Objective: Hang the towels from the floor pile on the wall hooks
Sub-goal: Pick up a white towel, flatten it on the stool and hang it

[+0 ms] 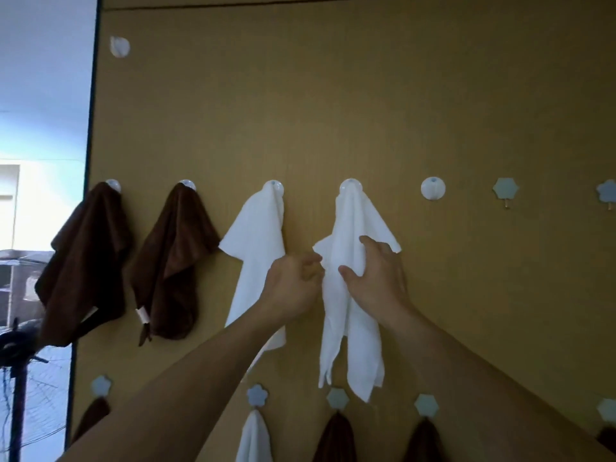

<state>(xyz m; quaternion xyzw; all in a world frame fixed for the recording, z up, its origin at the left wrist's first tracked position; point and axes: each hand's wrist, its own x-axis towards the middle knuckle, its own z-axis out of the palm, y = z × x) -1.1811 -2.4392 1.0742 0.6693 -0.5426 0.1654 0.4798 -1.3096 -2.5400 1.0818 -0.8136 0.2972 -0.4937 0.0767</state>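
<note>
A white towel (350,228) hangs from a round white hook (350,185) on the tan wall panel. My right hand (376,278) grips the towel's middle with thumb and fingers curled round the cloth. My left hand (293,285) pinches the towel's left edge. To the left, another white towel (256,248) hangs on its own round hook (273,187). Two brown towels (86,258) (173,261) hang on the two leftmost round hooks. A bare round hook (432,188) is just right of the held towel.
Bare flower-shaped hooks (506,188) (606,191) continue the row to the right. A lower row of flower hooks (337,397) carries white and brown towels (255,438) (335,441). One more bare round hook (119,46) sits high at the left. A standing fan (16,345) is beside the panel's left edge.
</note>
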